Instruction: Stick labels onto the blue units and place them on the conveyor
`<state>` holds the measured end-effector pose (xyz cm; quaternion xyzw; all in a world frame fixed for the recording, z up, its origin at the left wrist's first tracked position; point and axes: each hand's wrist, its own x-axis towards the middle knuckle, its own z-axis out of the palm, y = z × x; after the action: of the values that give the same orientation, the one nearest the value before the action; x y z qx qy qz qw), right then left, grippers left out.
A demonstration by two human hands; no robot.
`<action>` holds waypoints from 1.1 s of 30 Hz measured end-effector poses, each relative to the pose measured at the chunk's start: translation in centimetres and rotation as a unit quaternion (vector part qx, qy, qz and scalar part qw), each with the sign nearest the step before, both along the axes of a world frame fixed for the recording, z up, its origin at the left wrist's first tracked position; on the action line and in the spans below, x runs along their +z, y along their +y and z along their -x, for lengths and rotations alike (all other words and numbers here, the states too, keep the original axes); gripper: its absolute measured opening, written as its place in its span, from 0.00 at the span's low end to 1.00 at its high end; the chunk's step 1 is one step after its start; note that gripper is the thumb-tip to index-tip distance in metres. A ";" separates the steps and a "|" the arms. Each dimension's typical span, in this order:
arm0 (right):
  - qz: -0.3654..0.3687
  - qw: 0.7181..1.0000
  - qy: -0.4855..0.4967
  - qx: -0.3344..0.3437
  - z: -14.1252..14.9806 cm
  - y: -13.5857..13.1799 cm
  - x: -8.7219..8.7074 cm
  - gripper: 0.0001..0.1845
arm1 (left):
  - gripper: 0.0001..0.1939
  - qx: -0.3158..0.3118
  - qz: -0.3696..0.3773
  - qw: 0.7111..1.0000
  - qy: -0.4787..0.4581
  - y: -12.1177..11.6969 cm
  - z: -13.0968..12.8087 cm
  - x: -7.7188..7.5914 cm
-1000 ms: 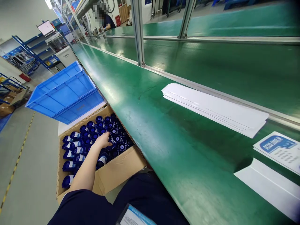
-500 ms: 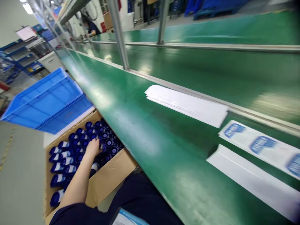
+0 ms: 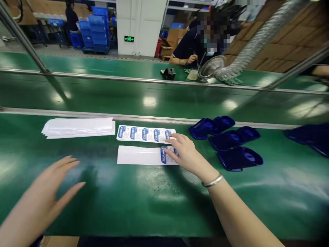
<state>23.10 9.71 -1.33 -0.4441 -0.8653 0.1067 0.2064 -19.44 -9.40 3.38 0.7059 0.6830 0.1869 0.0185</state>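
My right hand point(image 3: 185, 152), with a bracelet on the wrist, hovers over the right ends of two label strips, thumb and fingers apart. Beneath it lies a strip point(image 3: 140, 155), mostly blank white, with blue-and-white labels left at its right end. Behind that strip is a stack of full label sheets point(image 3: 137, 134), partly covered by my fingertips. My left hand point(image 3: 58, 187) is over the green surface at the left, fingers stretched out and holding nothing. Several dark blue plastic parts point(image 3: 240, 158) lie to the right of my right hand.
White blank strips point(image 3: 79, 127) are piled at the left on the green bench point(image 3: 108, 202). More dark blue pieces point(image 3: 311, 136) lie at the far right. Across the rail point(image 3: 123, 78) a person point(image 3: 187, 44) works beside a silver duct point(image 3: 264, 37). A carton edge point(image 3: 60, 241) shows below.
The view has swung right from the carton of blue parts to the bench. My left hand has left the carton and is empty; my right hand has come into view over the labels.
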 end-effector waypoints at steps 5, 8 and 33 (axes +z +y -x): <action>-0.007 0.999 0.036 0.035 -0.1 0.2 -1.3 0.04 | 0.37 -0.244 0.021 0.968 0.059 9.2 -13.4 -1.9; -0.018 0.997 0.058 0.055 -0.1 0.2 -1.0 0.05 | 0.48 -0.294 0.024 0.953 0.069 12.1 -18.1 -4.4; -0.135 0.927 0.211 -0.281 -8.4 10.8 -0.1 0.49 | 0.37 -0.223 -0.105 0.969 0.030 14.0 -19.2 -9.7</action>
<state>31.46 20.53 -1.41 -0.6039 -0.6480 0.0184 0.4638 -0.26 4.59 -6.31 0.8435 0.4853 0.2276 -0.0346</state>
